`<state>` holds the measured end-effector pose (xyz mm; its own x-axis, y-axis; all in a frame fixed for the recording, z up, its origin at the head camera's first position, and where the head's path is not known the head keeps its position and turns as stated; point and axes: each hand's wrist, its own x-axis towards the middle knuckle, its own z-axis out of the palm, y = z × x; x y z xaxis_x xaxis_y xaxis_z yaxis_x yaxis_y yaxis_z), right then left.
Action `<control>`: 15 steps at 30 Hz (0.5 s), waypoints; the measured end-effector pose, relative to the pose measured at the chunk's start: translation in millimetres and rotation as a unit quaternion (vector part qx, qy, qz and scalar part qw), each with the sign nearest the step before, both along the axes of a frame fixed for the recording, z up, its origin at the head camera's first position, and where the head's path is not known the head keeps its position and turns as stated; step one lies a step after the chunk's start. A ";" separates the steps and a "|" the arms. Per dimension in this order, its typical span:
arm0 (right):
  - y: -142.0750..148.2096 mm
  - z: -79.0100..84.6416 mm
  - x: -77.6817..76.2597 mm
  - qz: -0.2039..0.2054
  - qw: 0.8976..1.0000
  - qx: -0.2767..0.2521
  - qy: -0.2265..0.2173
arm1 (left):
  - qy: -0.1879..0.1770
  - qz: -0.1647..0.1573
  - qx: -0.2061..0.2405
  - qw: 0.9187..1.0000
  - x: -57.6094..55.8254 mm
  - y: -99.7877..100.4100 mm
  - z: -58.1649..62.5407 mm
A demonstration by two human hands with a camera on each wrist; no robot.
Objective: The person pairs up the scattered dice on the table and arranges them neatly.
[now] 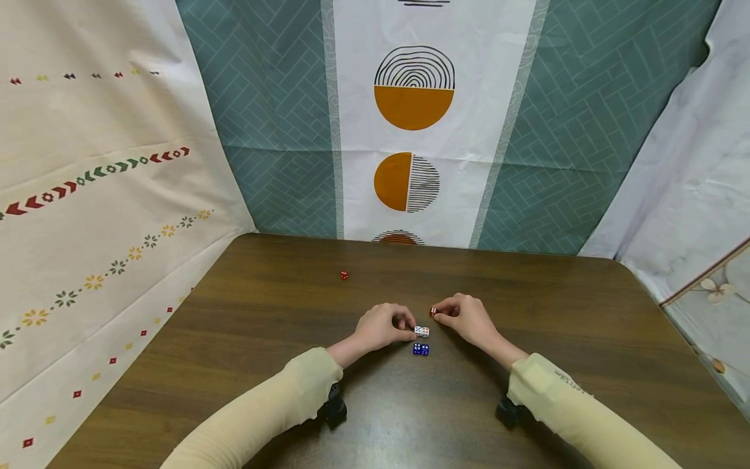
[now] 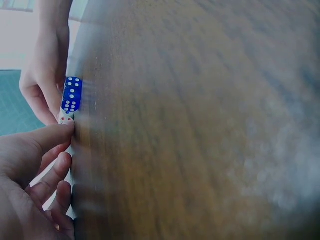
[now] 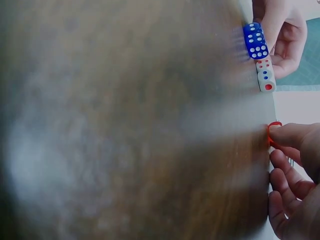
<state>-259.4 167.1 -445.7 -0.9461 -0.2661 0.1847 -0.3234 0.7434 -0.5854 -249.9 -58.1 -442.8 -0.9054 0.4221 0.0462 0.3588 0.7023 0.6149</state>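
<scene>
Two white dice (image 1: 422,331) stand side by side on the table, with two blue dice (image 1: 420,349) in a row just nearer to me. My left hand (image 1: 383,326) pinches the left white die between thumb and forefinger; in the left wrist view its thumb (image 2: 52,136) covers part of the white dice. A red die (image 1: 433,312) is pinched in the thumb and forefinger of my right hand (image 1: 469,317), slightly beyond the white pair and to their right. From the right wrist, the thumb hides much of that red die (image 3: 273,129).
Another red die (image 1: 344,275) lies by itself farther back on the brown wooden table (image 1: 281,286). Patterned cloths hang along the table's left side, back (image 1: 281,130) and right side.
</scene>
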 end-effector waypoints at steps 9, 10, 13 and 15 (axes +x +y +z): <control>-3.1 0.3 1.4 0.014 1.000 -0.005 0.000 | 0.000 -0.002 0.004 1.000 0.4 -0.4 -0.4; -3.5 0.4 1.5 0.016 1.000 -0.006 0.000 | 0.000 -0.002 0.004 1.000 0.4 -0.4 -0.6; -4.8 0.3 2.0 0.021 1.000 -0.008 -0.005 | 0.000 -0.001 0.004 1.000 0.3 -0.5 -1.0; -5.4 0.0 2.2 0.026 1.000 -0.011 -0.008 | 0.000 0.000 0.003 1.000 0.2 -0.5 -1.2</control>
